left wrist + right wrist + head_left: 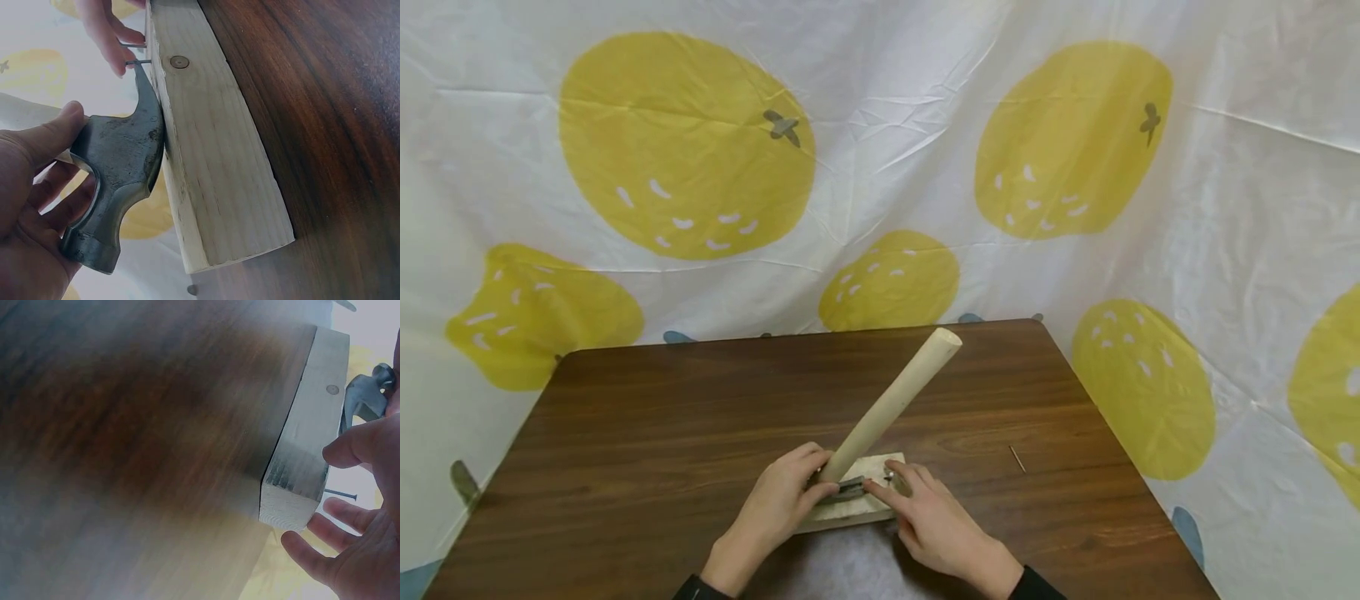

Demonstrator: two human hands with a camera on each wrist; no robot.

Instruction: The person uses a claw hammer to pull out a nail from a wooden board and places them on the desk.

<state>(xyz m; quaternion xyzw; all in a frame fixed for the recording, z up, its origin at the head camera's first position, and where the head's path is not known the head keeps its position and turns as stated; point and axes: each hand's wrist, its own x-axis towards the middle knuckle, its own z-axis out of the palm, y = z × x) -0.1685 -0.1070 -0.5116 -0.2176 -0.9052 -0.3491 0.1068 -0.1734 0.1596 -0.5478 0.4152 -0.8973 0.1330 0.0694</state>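
Observation:
A claw hammer (pixel 891 400) leans over a pale wooden block (pixel 844 523), its handle slanting up toward the far right. My left hand (pixel 778 500) grips it close to the head, thumb against the handle. In the left wrist view the hammer head (pixel 122 147) lies along the block's upper face, claw tip beside a nail (pixel 142 62). Another nail stands close by. My right hand (pixel 936 525) is at the block's right end, fingers spread around the nails; its index fingertip is at the claw. One nail (pixel 342 494) sticks out in the right wrist view.
A loose nail-like metal piece (pixel 1017 459) lies on the dark wooden table (pixel 662 417), to the right of the block. Behind the table hangs a white cloth (pixel 895 167) printed with yellow fruit.

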